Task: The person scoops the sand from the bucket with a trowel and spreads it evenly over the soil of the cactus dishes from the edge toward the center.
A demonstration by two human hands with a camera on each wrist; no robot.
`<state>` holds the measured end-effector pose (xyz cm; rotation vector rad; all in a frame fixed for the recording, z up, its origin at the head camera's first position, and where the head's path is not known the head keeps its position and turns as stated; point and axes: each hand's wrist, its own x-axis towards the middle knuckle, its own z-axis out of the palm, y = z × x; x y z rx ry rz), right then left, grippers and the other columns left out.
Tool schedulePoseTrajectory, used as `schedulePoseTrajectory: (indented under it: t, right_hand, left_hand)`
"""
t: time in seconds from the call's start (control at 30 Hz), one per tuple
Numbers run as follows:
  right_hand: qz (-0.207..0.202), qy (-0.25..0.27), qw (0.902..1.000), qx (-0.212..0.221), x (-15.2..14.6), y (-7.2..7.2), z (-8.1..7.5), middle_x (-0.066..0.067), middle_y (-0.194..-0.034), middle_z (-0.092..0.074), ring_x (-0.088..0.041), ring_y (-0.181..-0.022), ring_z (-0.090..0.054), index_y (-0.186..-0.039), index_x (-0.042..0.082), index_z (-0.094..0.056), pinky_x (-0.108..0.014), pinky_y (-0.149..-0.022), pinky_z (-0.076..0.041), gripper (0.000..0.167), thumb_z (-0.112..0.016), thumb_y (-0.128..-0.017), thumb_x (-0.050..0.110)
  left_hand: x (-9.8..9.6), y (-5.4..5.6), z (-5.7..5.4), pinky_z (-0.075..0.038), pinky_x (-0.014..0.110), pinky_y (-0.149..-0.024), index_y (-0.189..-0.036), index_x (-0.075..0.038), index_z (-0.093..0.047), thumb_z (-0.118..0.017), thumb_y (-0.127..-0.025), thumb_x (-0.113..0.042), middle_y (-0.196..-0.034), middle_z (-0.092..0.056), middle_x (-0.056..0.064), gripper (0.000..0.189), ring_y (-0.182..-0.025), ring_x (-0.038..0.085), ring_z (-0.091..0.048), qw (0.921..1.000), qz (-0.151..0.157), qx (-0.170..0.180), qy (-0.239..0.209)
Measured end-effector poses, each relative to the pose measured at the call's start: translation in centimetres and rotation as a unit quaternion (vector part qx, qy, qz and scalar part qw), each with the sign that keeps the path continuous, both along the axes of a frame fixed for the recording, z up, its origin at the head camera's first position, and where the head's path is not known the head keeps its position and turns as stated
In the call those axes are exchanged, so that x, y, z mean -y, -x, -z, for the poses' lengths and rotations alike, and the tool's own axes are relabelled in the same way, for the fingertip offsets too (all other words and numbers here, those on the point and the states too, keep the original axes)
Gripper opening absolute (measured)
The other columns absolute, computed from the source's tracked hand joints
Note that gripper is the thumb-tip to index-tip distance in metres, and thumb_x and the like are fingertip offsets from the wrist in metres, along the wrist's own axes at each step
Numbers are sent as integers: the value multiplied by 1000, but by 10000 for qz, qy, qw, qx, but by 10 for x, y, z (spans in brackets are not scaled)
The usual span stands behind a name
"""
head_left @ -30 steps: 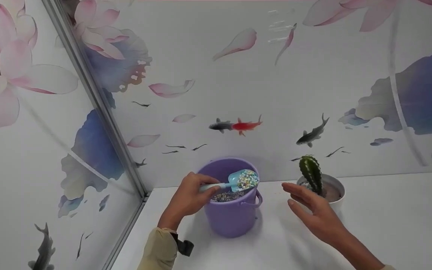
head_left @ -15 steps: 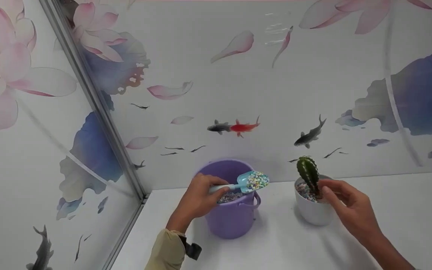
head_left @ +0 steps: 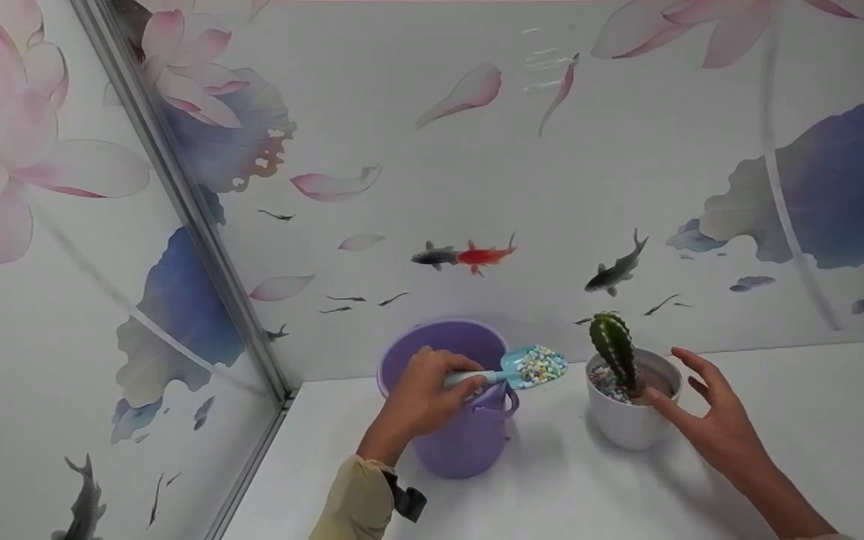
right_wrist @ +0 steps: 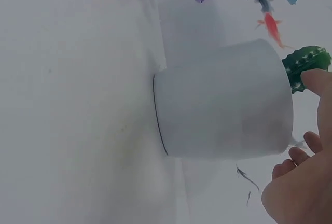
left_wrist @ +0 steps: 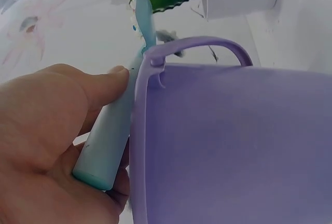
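My left hand (head_left: 418, 397) grips the handle of a light blue scoop (left_wrist: 106, 141), held level at the right rim of a purple bucket (head_left: 456, 442). Small multicoloured pellets (head_left: 541, 366) heap on the scoop's blade, which points toward a white pot (head_left: 627, 421). In the pot a green cactus (head_left: 613, 345) leans left, with coloured pellets on the left side of the filling and a bare brownish surface on the right. My right hand (head_left: 723, 431) is at the pot's right side, fingers spread and thumb tip overlapping the cactus base in the head view.
Both containers stand on a white table (head_left: 792, 420) against a white wall (head_left: 372, 90) printed with flowers and fish. A metal corner strip (head_left: 192, 210) joins it to another printed panel on the left. The bucket's handle (left_wrist: 207, 41) hangs on the side facing the pot.
My left hand has carried the loaded scoop right, from over the bucket to past its rim. My right hand went right to the pot's far side, and its fingers have since spread.
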<state>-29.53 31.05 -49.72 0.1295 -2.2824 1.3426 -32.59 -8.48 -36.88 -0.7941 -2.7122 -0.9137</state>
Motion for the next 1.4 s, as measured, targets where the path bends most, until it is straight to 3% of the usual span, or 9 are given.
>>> schedulePoseTrajectory:
  t: [0.13,0.2,0.3,0.4,0.63,1.07,1.23,1.3,1.4]
  right_hand:
    - [-89,143,9991,400,-4,4,7,-26,-174,-30,-48,-160,-30,-172,8,-21,10,-99,-23,97,-78,-101,41]
    - [-140,176,9974,680,-6,6,9,-26,-176,-26,-49,-161,-29,-174,7,-15,4,-109,-28,103,-78,-100,45]
    - [-342,264,9941,997,-5,7,12,-27,-178,-18,-53,-162,-23,-174,6,-6,-30,-131,-33,114,-80,-98,48]
    - [-518,274,9917,1147,-3,9,15,-28,-179,-14,-54,-163,-19,-174,4,0,-70,-127,-27,124,-85,-94,47]
    - [-617,243,9918,1096,-1,9,20,-28,-177,-20,-54,-162,-22,-173,5,0,-73,-125,-28,127,-90,-90,41]
    - [-413,169,9935,1045,-1,7,18,-27,-176,-24,-52,-161,-28,-174,5,-4,-69,-123,-34,125,-89,-90,45]
    - [-340,158,9945,982,2,6,18,-27,-174,-27,-51,-160,-31,-173,4,-8,-68,-123,-35,125,-90,-89,46]
    - [-345,201,9944,982,3,6,18,-27,-173,-28,-51,-160,-31,-173,4,-8,-68,-123,-36,124,-90,-89,45]
    - [-321,202,9939,1036,4,6,17,-27,-173,-29,-51,-160,-32,-173,5,-8,-67,-123,-37,125,-91,-89,46]
  left_hand:
    - [-7,-3,-1,-47,33,-89,-112,-22,-86,-77,-103,-31,-109,-80,-12,15,-99,12,-56,9999,27,67,-72]
    - [-12,-4,-1,-47,33,-88,-112,-22,-86,-77,-103,-31,-108,-80,-12,15,-97,11,-55,9999,54,73,-94]
    - [-18,-5,-1,-46,32,-86,-113,-22,-86,-77,-103,-30,-107,-79,-12,16,-95,11,-53,9999,105,76,-91]
    - [-25,-6,0,-46,33,-91,-114,-21,-86,-77,-103,-30,-108,-79,-12,17,-97,9,-55,9999,146,39,-56]
    - [-42,-8,3,-44,31,-89,-116,-20,-85,-77,-103,-30,-105,-78,-13,19,-95,11,-52,9995,174,248,1]
    - [-69,-9,4,-47,35,-102,-116,-22,-86,-77,-103,-32,-112,-80,-15,19,-103,8,-59,9991,204,373,44]
    - [-77,-10,5,-41,43,-125,-116,-20,-86,-76,-103,-30,-115,-82,-12,19,-114,10,-68,9994,101,269,214]
    - [-79,-11,5,-41,43,-124,-116,-19,-86,-76,-103,-30,-114,-82,-12,19,-113,11,-68,9993,44,219,290]
    - [-81,-12,6,-47,38,-108,-115,-20,-86,-77,-103,-31,-111,-81,-12,18,-105,11,-62,9990,-57,153,425]
